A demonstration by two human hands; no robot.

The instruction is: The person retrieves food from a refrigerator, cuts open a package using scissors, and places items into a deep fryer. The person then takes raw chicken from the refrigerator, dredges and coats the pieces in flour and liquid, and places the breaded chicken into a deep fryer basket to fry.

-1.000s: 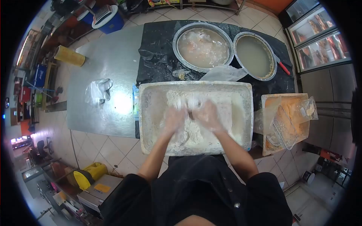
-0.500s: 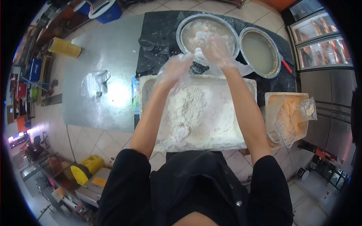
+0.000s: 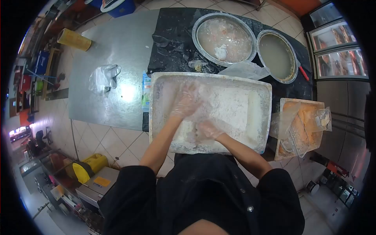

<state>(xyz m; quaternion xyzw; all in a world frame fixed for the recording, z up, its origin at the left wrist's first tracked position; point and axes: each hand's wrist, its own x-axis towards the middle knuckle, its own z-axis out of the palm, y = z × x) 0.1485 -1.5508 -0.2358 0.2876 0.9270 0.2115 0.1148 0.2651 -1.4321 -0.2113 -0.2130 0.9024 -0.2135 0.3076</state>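
- My left grip (image 3: pixel 187 100), in a clear plastic glove, is down in the left part of the white tray (image 3: pixel 268 117); its fingers blur, so I cannot tell whether they are spread or pressed together.
- My right grip (image 3: pixel 210 128), gloved too, is nearer my body and a little to the right, low over the same tray; blur hides its fingers, and I cannot tell whether it pinches anything.
- The flour (image 3: pixel 231 105) lies across the tray floor, around and under both grips.
- Just beyond the tray stands a metal bowl (image 3: pixel 195 34) of cloudy water with pale pieces in it; one floury white lump (image 3: pixel 221 52) shows near its close edge.
- Touching or nearly touching that, on its right, is a smaller bowl (image 3: pixel 293 59) of murky liquid, with a red handle (image 3: pixel 303 73) beside it.
- A clear bag (image 3: pixel 246 71) lies between bowls and tray.
- On the bench (image 3: pixel 121 43), left of the tray, lies crumpled plastic (image 3: pixel 105 78).
- An orange-stained tray (image 3: pixel 281 127) sits to the right.
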